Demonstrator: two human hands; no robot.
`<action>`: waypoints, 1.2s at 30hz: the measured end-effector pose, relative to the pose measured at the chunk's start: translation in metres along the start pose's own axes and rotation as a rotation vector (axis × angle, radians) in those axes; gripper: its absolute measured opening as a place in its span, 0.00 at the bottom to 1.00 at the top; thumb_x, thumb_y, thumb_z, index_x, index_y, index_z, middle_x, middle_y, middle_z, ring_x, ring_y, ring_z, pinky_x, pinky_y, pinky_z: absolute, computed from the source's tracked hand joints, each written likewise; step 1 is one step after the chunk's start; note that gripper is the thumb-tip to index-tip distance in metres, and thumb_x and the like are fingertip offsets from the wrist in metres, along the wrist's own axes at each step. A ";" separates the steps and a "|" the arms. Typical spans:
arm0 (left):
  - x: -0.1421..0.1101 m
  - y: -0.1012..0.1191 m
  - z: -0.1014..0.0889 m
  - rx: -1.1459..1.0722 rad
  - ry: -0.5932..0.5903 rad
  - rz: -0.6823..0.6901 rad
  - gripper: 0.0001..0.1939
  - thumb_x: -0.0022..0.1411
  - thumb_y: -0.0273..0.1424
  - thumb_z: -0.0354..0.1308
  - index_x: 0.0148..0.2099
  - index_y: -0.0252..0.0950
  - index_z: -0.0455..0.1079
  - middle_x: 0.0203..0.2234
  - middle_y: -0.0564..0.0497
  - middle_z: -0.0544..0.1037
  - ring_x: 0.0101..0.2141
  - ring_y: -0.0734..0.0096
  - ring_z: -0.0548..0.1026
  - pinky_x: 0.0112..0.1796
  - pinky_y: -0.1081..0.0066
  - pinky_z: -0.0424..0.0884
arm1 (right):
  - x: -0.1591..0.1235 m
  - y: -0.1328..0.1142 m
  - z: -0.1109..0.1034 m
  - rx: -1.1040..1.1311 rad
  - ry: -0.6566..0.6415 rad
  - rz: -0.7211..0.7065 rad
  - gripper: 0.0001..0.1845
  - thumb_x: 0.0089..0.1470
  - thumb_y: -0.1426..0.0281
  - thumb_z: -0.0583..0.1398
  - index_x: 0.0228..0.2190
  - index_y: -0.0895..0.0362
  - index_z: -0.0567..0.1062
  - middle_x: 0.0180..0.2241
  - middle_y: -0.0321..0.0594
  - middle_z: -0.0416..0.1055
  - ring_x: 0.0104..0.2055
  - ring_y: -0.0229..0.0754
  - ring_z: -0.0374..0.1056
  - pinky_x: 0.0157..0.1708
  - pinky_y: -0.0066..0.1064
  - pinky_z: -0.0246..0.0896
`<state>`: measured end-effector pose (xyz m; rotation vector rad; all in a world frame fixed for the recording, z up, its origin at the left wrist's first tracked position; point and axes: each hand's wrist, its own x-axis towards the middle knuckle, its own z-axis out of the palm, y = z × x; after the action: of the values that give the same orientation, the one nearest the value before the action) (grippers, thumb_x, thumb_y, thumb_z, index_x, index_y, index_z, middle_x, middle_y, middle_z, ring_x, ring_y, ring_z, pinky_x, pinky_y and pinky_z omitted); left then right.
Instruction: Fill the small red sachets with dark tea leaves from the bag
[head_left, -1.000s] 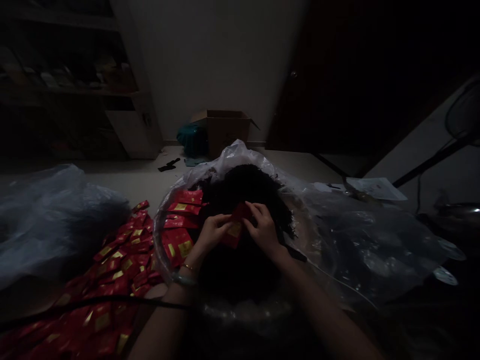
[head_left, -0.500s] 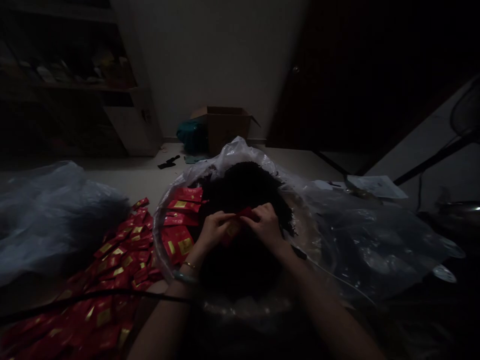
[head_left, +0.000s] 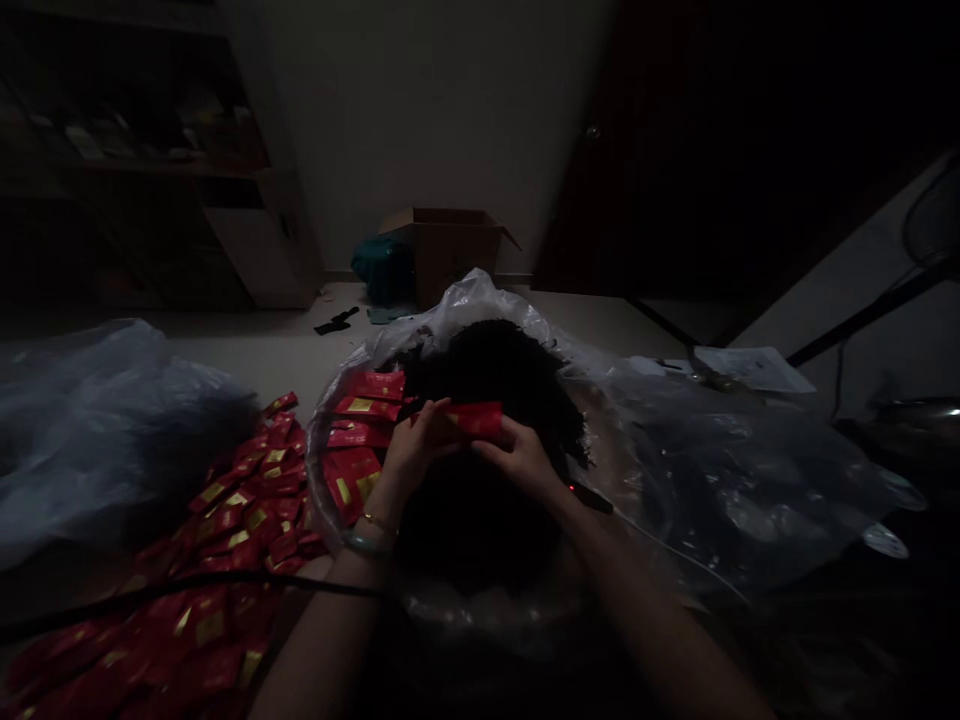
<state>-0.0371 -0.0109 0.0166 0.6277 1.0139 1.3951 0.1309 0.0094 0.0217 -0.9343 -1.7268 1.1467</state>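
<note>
A small red packet point(head_left: 477, 421) with gold print lies sideways between my two hands. My left hand point(head_left: 417, 440) grips its left end, and my right hand point(head_left: 519, 455) pinches its right end between thumb and fingers. Below and behind them a heap of dark loose material, perhaps tea leaves, point(head_left: 502, 365) fills a round container lined with clear plastic point(head_left: 319, 480). Several more red packets point(head_left: 360, 436) lie on the heap's left side, beside my left hand. Near my right forearm rests a dark slim device point(head_left: 592, 498) with a red light and a pale cable.
A large pile of red and gold packets point(head_left: 240, 530) spreads on the left, beside a clear plastic bag point(head_left: 112, 430). Another plastic bag point(head_left: 757, 490) lies to the right. An open cardboard box point(head_left: 457, 255) and a teal bag point(head_left: 384, 268) stand by the wall. A black cable point(head_left: 187, 586) crosses the lower left.
The red packet has turned from tilted to nearly level and shows more of its face. My left hand has shifted left, and my right hand is a little lower. The device's red light now shows.
</note>
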 end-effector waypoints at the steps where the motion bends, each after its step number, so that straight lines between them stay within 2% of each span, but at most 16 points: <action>1: 0.000 0.000 0.000 0.010 -0.003 -0.001 0.23 0.54 0.47 0.59 0.46 0.35 0.73 0.33 0.45 0.79 0.33 0.65 0.77 0.33 0.63 0.77 | 0.001 0.001 0.000 0.067 -0.049 0.078 0.23 0.43 0.53 0.64 0.37 0.56 0.78 0.38 0.42 0.76 0.42 0.49 0.70 0.45 0.40 0.63; 3: -0.001 0.000 0.000 0.044 -0.023 -0.007 0.24 0.55 0.47 0.58 0.45 0.34 0.73 0.37 0.44 0.78 0.34 0.64 0.76 0.31 0.64 0.77 | 0.003 0.004 -0.001 0.159 -0.091 0.232 0.28 0.43 0.47 0.61 0.33 0.59 0.79 0.32 0.42 0.77 0.37 0.49 0.72 0.42 0.40 0.64; 5: -0.002 0.000 0.002 0.089 -0.043 -0.016 0.24 0.55 0.47 0.59 0.45 0.33 0.74 0.39 0.43 0.78 0.35 0.63 0.76 0.30 0.65 0.77 | 0.005 0.006 -0.002 0.215 -0.078 0.322 0.31 0.43 0.44 0.59 0.31 0.60 0.80 0.27 0.41 0.77 0.34 0.47 0.72 0.42 0.41 0.64; 10: -0.004 0.004 0.004 0.144 -0.005 -0.037 0.25 0.57 0.46 0.56 0.49 0.33 0.72 0.29 0.45 0.78 0.31 0.66 0.76 0.28 0.69 0.76 | 0.002 0.001 -0.001 0.316 -0.024 0.219 0.29 0.43 0.47 0.62 0.38 0.56 0.79 0.35 0.40 0.78 0.40 0.48 0.72 0.49 0.42 0.61; 13: -0.006 0.006 0.002 0.161 -0.003 -0.012 0.25 0.56 0.47 0.57 0.47 0.33 0.73 0.26 0.48 0.76 0.29 0.70 0.74 0.26 0.72 0.75 | 0.000 -0.003 -0.004 0.358 -0.143 0.228 0.27 0.43 0.51 0.64 0.41 0.55 0.78 0.40 0.40 0.77 0.45 0.48 0.71 0.52 0.43 0.59; 15: -0.006 0.005 -0.001 0.187 -0.040 0.002 0.25 0.55 0.48 0.57 0.45 0.33 0.74 0.26 0.49 0.75 0.28 0.72 0.73 0.26 0.72 0.75 | -0.001 -0.003 -0.007 0.404 -0.227 0.270 0.28 0.45 0.49 0.62 0.42 0.56 0.77 0.41 0.42 0.77 0.46 0.48 0.71 0.53 0.43 0.58; 19: -0.001 0.000 -0.004 0.290 -0.098 0.013 0.27 0.57 0.50 0.53 0.48 0.33 0.73 0.32 0.45 0.78 0.33 0.65 0.75 0.31 0.67 0.76 | 0.001 0.000 -0.009 0.437 -0.312 0.312 0.32 0.47 0.45 0.57 0.42 0.56 0.77 0.41 0.42 0.77 0.46 0.47 0.71 0.54 0.42 0.56; 21: 0.001 -0.001 -0.004 0.405 0.005 0.165 0.29 0.58 0.49 0.52 0.53 0.32 0.69 0.39 0.43 0.78 0.40 0.60 0.75 0.39 0.62 0.74 | 0.002 0.001 -0.007 0.432 -0.291 0.322 0.34 0.47 0.43 0.56 0.42 0.56 0.77 0.40 0.42 0.77 0.46 0.47 0.70 0.53 0.41 0.58; 23: 0.001 -0.002 -0.004 0.627 0.125 0.464 0.31 0.56 0.46 0.56 0.57 0.34 0.64 0.49 0.41 0.73 0.51 0.56 0.69 0.50 0.58 0.66 | 0.004 0.003 -0.006 0.442 -0.256 0.342 0.34 0.48 0.41 0.53 0.41 0.56 0.77 0.38 0.41 0.77 0.46 0.47 0.70 0.52 0.39 0.60; 24: -0.001 -0.002 -0.004 0.784 0.133 0.625 0.34 0.54 0.45 0.59 0.59 0.35 0.61 0.53 0.41 0.70 0.56 0.54 0.64 0.54 0.56 0.61 | 0.005 0.004 -0.005 0.450 -0.242 0.347 0.34 0.48 0.41 0.52 0.40 0.56 0.77 0.38 0.41 0.77 0.47 0.46 0.69 0.52 0.39 0.59; 26: -0.006 -0.004 -0.002 1.152 0.008 0.860 0.39 0.48 0.41 0.65 0.61 0.38 0.59 0.59 0.42 0.64 0.61 0.50 0.53 0.57 0.52 0.52 | 0.006 0.006 -0.003 0.469 -0.230 0.351 0.35 0.49 0.40 0.50 0.39 0.56 0.77 0.38 0.41 0.77 0.48 0.46 0.69 0.53 0.39 0.58; 27: -0.008 -0.005 -0.002 1.319 -0.085 0.916 0.40 0.47 0.39 0.66 0.61 0.39 0.59 0.59 0.43 0.63 0.62 0.48 0.51 0.57 0.51 0.50 | 0.006 0.006 -0.002 0.479 -0.231 0.350 0.35 0.49 0.40 0.49 0.39 0.56 0.76 0.38 0.42 0.77 0.48 0.46 0.68 0.53 0.40 0.58; 29: -0.011 -0.009 0.000 1.547 -0.191 0.941 0.35 0.51 0.36 0.64 0.61 0.41 0.60 0.58 0.43 0.65 0.60 0.46 0.53 0.55 0.50 0.52 | 0.005 0.008 0.002 0.496 -0.235 0.360 0.35 0.50 0.40 0.49 0.37 0.56 0.76 0.37 0.43 0.76 0.48 0.46 0.68 0.52 0.41 0.59; 31: -0.011 -0.012 0.001 1.648 -0.195 0.916 0.29 0.55 0.33 0.60 0.59 0.40 0.61 0.55 0.44 0.69 0.56 0.49 0.60 0.51 0.53 0.56 | 0.004 0.009 0.006 0.506 -0.241 0.373 0.35 0.50 0.41 0.49 0.36 0.57 0.76 0.35 0.42 0.76 0.46 0.45 0.69 0.50 0.40 0.60; 33: -0.008 -0.015 0.001 1.672 -0.196 0.891 0.25 0.57 0.31 0.59 0.57 0.39 0.63 0.52 0.44 0.72 0.52 0.53 0.65 0.48 0.56 0.60 | 0.003 0.012 0.011 0.505 -0.246 0.378 0.36 0.50 0.40 0.49 0.35 0.58 0.76 0.33 0.42 0.75 0.45 0.45 0.69 0.50 0.39 0.60; 36: -0.002 -0.016 -0.002 1.645 -0.243 0.886 0.25 0.54 0.29 0.61 0.55 0.37 0.65 0.50 0.45 0.73 0.48 0.56 0.66 0.46 0.60 0.63 | 0.004 0.021 0.015 0.459 -0.214 0.358 0.38 0.50 0.39 0.46 0.33 0.59 0.76 0.30 0.41 0.74 0.41 0.44 0.69 0.49 0.39 0.61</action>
<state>-0.0307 -0.0155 0.0029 2.6027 1.6455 0.7880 0.1186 0.0144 -0.0003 -0.8714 -1.3896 1.8418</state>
